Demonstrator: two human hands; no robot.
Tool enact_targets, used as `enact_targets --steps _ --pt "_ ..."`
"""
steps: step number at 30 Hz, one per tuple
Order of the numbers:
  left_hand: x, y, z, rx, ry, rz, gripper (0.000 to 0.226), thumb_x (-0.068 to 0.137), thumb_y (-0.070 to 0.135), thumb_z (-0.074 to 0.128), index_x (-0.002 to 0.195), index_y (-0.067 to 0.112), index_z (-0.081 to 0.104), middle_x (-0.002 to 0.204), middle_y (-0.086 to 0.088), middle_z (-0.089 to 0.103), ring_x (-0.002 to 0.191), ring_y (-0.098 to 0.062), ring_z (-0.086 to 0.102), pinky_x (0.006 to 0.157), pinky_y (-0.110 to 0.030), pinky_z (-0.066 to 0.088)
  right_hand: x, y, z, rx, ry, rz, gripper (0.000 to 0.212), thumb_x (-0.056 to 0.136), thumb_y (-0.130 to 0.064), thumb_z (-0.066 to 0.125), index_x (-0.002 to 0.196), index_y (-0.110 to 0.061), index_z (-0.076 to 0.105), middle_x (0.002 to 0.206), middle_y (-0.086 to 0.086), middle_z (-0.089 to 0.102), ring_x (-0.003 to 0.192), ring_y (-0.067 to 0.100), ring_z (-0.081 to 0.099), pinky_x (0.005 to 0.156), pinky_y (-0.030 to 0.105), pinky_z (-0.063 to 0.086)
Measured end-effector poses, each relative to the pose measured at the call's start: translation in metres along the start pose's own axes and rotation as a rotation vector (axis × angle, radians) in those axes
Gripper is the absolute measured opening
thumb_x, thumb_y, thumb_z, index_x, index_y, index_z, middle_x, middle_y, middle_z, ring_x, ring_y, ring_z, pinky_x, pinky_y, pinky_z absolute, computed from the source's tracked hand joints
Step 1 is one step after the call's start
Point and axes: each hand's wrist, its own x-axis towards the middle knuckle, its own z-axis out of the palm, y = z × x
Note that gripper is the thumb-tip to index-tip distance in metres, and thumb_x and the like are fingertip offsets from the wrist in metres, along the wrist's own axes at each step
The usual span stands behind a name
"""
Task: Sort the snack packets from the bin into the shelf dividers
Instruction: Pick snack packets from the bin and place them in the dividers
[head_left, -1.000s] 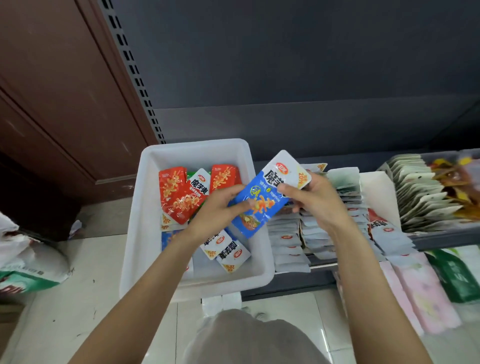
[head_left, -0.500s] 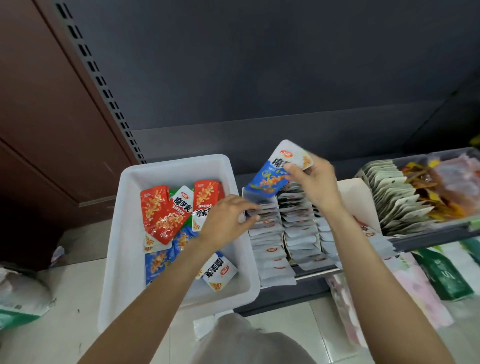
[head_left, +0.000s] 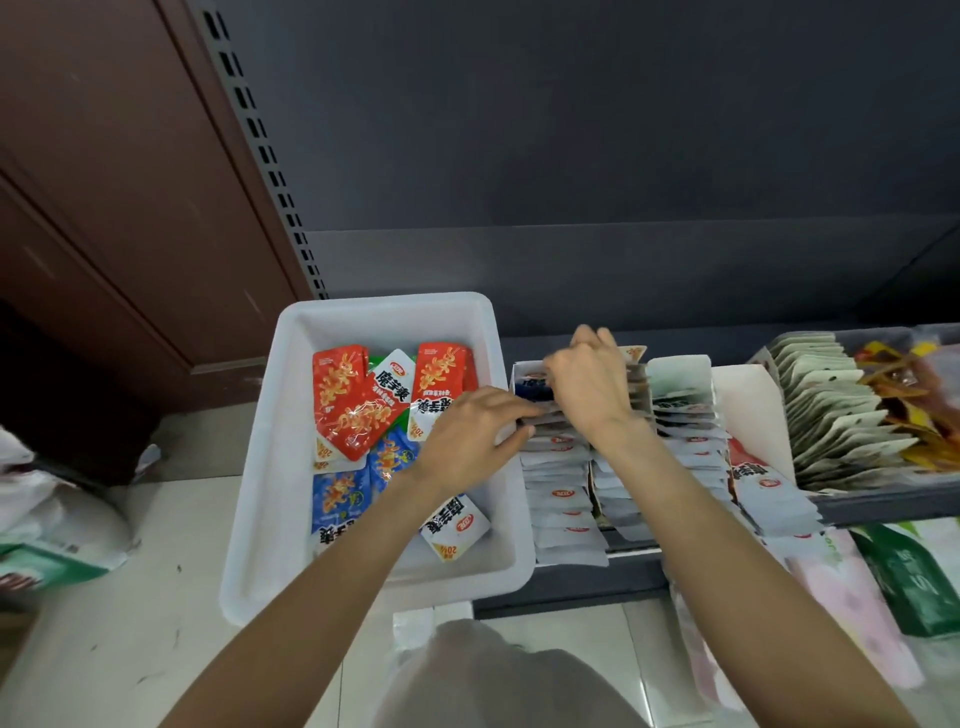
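Two hands over the leftmost row of packets (head_left: 558, 483) in the shelf divider. Right hand (head_left: 589, 387) is at the back of that row, fingers curled down onto a blue packet (head_left: 531, 388) that sits mostly sunk in behind the standing packets; whether it actually pinches the packet is blurred, can't tell. Left hand (head_left: 467, 439) has fingers extended, tips touching the tops of the packets just in front of the blue one, holding nothing. White bin (head_left: 249, 519) sits just left of the shelf (head_left: 571, 587), touching it, with red packets (head_left: 348, 402) at the back, blue ones nearer the front, a white-backed one at the front right corner. More packet rows stand to the right on the shelf.
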Motion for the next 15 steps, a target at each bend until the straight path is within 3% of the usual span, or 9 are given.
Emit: enact_targets --steps 4,7,9,10,12,13,15 --pt "-0.025 -0.014 -0.014 0.015 0.193 -0.081 0.028 0.091 0.030 0.051 0.111 0.019 0.067 0.106 0.004 0.068 0.099 -0.012 0.059 0.089 -0.026 0.044 -0.006 0.000 0.002 0.043 0.074 0.018 0.013 0.061 -0.008 0.078 0.061 -0.020 0.072 0.054 -0.002 0.061 0.073 0.020 0.052 0.066 0.030 0.033" --pt "-0.056 -0.036 -0.026 0.083 0.275 -0.176 0.025 0.089 0.031 0.051 0.103 0.018 0.068 0.096 0.004 0.069 0.090 -0.012 0.061 0.080 -0.026 0.046 -0.017 -0.013 -0.012 0.386 0.320 0.033 0.016 0.079 -0.012 0.070 0.094 -0.013 0.074 0.084 0.001 0.072 0.086 0.025 0.057 0.075 0.034 0.043" --pt "-0.078 -0.055 -0.032 0.147 0.230 -0.242 0.027 0.087 0.032 0.051 0.100 0.016 0.068 0.092 0.003 0.069 0.086 -0.015 0.061 0.076 -0.025 0.047 -0.029 -0.039 -0.029 0.569 0.406 -0.025 0.016 0.081 -0.010 0.069 0.097 -0.012 0.072 0.083 0.002 0.071 0.079 0.022 0.061 0.070 0.029 0.046" --pt "-0.087 -0.064 -0.035 0.189 0.179 -0.270 0.026 0.085 0.030 0.054 0.099 0.015 0.069 0.091 0.002 0.068 0.086 -0.018 0.060 0.075 -0.027 0.050 -0.035 -0.054 -0.032 0.635 0.332 -0.063 0.015 0.084 -0.011 0.067 0.098 -0.012 0.071 0.083 0.002 0.071 0.075 0.020 0.063 0.066 0.025 0.046" --pt "-0.102 -0.081 -0.037 0.255 0.042 -0.334 0.024 0.082 0.024 0.063 0.103 0.015 0.069 0.097 -0.001 0.068 0.092 -0.023 0.060 0.079 -0.036 0.053 -0.042 -0.083 -0.030 0.712 -0.027 -0.101 0.018 0.092 -0.019 0.058 0.107 -0.014 0.067 0.091 0.001 0.071 0.075 0.016 0.065 0.064 0.023 0.047" --pt "-0.106 -0.086 -0.038 0.268 -0.037 -0.371 0.027 0.082 0.021 0.066 0.109 0.015 0.067 0.104 -0.003 0.066 0.097 -0.026 0.059 0.084 -0.039 0.052 -0.043 -0.096 -0.021 0.671 -0.204 -0.099 0.022 0.095 -0.025 0.054 0.111 -0.014 0.064 0.095 0.002 0.070 0.078 0.016 0.066 0.065 0.023 0.047" --pt "-0.111 -0.091 -0.038 0.249 -0.167 -0.442 0.041 0.082 0.021 0.069 0.122 0.017 0.060 0.117 -0.004 0.062 0.109 -0.027 0.055 0.092 -0.038 0.046 -0.043 -0.118 -0.004 0.514 -0.404 -0.092 0.030 0.098 -0.033 0.048 0.111 -0.009 0.057 0.101 0.007 0.067 0.087 0.022 0.064 0.069 0.027 0.042"
